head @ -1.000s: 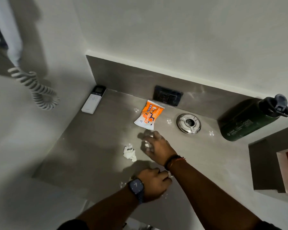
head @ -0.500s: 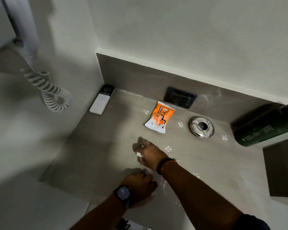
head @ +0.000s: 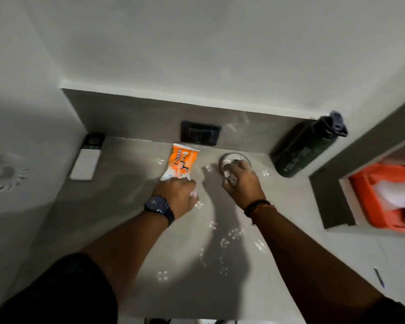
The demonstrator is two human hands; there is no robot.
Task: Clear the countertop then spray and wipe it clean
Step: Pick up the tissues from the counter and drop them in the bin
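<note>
The grey countertop carries an orange and white packet near the back wall. My left hand, with a dark watch on the wrist, is curled at the packet's near end, touching it, and a white paper scrap shows at its fingers. My right hand is closed on a crumpled white paper and hovers over a round metal grommet set in the counter. Small bright specks are scattered over the counter surface.
A white remote lies at the back left corner. A dark green bottle leans at the back right. A black wall socket sits behind the packet. An orange tray fills a recess at right; a pen lies near the right edge.
The crumpled paper that lay on the counter is now in my right hand. Both hands have moved toward the back wall, the left to the packet, the right over the grommet.
</note>
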